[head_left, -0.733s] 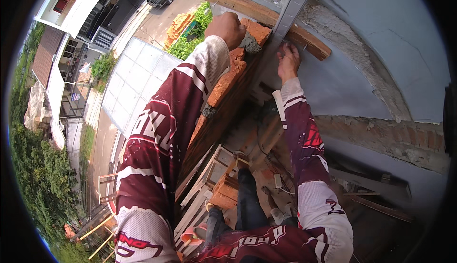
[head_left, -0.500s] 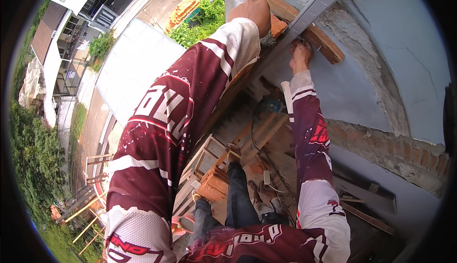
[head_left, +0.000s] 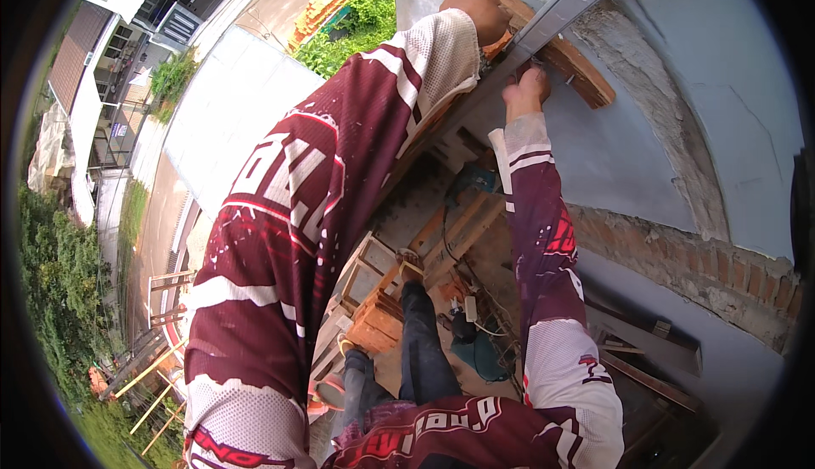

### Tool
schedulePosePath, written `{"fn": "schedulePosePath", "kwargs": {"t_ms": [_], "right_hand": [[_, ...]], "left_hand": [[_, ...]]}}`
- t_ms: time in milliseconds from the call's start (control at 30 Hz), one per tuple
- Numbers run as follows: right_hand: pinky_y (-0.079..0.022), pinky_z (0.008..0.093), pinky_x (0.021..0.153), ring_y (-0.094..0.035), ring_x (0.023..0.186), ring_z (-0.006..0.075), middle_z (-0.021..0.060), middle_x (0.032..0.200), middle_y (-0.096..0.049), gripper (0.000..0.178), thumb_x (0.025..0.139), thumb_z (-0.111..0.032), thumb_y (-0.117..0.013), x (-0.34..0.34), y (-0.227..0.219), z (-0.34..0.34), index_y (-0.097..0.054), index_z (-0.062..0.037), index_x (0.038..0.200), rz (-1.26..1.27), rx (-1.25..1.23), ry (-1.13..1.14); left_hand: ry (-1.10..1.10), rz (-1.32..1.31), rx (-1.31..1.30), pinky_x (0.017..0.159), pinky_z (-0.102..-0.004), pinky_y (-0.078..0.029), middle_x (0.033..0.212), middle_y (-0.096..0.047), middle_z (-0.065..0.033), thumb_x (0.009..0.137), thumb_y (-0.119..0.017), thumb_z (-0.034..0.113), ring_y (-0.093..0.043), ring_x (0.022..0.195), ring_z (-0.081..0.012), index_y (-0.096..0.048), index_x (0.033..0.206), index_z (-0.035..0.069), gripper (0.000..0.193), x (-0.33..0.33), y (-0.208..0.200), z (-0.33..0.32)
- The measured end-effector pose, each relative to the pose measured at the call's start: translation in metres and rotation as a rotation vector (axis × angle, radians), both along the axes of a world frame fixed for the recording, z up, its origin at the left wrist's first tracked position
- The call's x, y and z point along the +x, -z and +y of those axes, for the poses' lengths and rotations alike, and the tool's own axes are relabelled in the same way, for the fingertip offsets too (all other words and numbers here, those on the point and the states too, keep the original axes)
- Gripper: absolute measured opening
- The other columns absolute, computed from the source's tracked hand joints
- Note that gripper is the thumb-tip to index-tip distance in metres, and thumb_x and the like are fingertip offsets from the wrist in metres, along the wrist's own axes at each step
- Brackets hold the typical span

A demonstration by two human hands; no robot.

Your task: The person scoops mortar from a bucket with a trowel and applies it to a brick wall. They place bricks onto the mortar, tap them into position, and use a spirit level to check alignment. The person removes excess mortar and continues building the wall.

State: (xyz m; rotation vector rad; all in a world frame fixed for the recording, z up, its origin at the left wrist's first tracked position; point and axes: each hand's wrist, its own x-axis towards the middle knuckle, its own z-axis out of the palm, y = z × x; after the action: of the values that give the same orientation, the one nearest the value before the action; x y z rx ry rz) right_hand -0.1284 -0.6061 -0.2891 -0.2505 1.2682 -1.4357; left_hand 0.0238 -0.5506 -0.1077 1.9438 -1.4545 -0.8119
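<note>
My left hand [head_left: 477, 12] is closed, back of the hand up, over a wooden plank at the wall's top edge. What it grips, if anything, is hidden beneath it. A long grey metal bar [head_left: 570, 12] slants just to its right. My right hand [head_left: 528, 89] is closed below the bar, next to the end of a wooden board [head_left: 581, 72]; something small and dark at its fingertips cannot be made out. A bit of orange brick [head_left: 499, 44] shows between the left hand and the bar.
Far below lie stacked orange bricks [head_left: 373, 323], a teal power tool [head_left: 469, 185], timber and cables. A dark green shape [head_left: 478, 355] is near my feet. A grey wall [head_left: 730, 87] with rough mortar rises at right; a pale roof [head_left: 233, 112] spreads at left.
My left hand has shifted right, closer to the metal bar. My right hand has moved slightly left and up. Below, bare feet seen earlier no longer show, and a dark green shape is there.
</note>
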Motion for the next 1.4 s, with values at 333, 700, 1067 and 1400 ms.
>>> {"fn": "schedulePosePath", "kwargs": {"t_ms": [333, 700, 1067, 1400], "right_hand": [[-0.042, 0.0356, 0.065, -0.059, 0.079, 0.0175, 0.0004, 0.093, -0.065, 0.013, 0.091, -0.019, -0.054, -0.001, -0.004, 0.003, -0.063, -0.0129, 0.096, 0.040, 0.105, 0.094], [-0.033, 0.0473, 0.093, -0.054, 0.107, 0.0187, -0.0015, 0.105, -0.064, 0.017, 0.094, -0.023, -0.051, -0.021, 0.020, -0.006, -0.064, -0.0175, 0.105, -0.179, 0.041, -0.225], [-0.039, 0.0457, 0.088, -0.054, 0.106, 0.0182, 0.0007, 0.112, -0.064, 0.024, 0.095, -0.024, -0.054, -0.027, 0.005, 0.014, -0.060, -0.0115, 0.115, 0.147, -0.106, -0.233], [-0.035, 0.0418, 0.090, -0.054, 0.103, 0.0142, -0.0042, 0.106, -0.065, 0.018, 0.094, -0.022, -0.052, -0.014, 0.002, 0.018, -0.063, -0.0147, 0.108, 0.004, -0.086, -0.216]], "left_hand": [[-0.018, 0.071, 0.069, 0.089, -0.0378, -0.053, 0.103, -0.070, -0.0242, 0.078, -0.072, 0.033, -0.068, 0.101, -0.0344, -0.071, 0.100, -0.004, 0.043, -0.001, 0.024, -0.017], [-0.095, 0.542, -0.052, 0.042, -0.0318, -0.038, 0.057, -0.053, -0.0055, 0.082, -0.073, 0.024, -0.046, 0.046, -0.0130, -0.062, 0.073, -0.003, 0.031, 0.006, 0.004, -0.004], [-0.194, -0.077, 0.076, 0.087, -0.0398, -0.053, 0.099, -0.070, -0.0238, 0.075, -0.073, 0.024, -0.069, 0.094, -0.0356, -0.072, 0.095, -0.002, 0.033, 0.018, 0.018, 0.008], [-0.178, -0.231, -0.171, 0.072, -0.0374, -0.055, 0.076, -0.070, -0.0167, 0.074, -0.071, 0.026, -0.070, 0.074, -0.0277, -0.068, 0.079, 0.000, 0.027, 0.020, 0.013, 0.013]]}}
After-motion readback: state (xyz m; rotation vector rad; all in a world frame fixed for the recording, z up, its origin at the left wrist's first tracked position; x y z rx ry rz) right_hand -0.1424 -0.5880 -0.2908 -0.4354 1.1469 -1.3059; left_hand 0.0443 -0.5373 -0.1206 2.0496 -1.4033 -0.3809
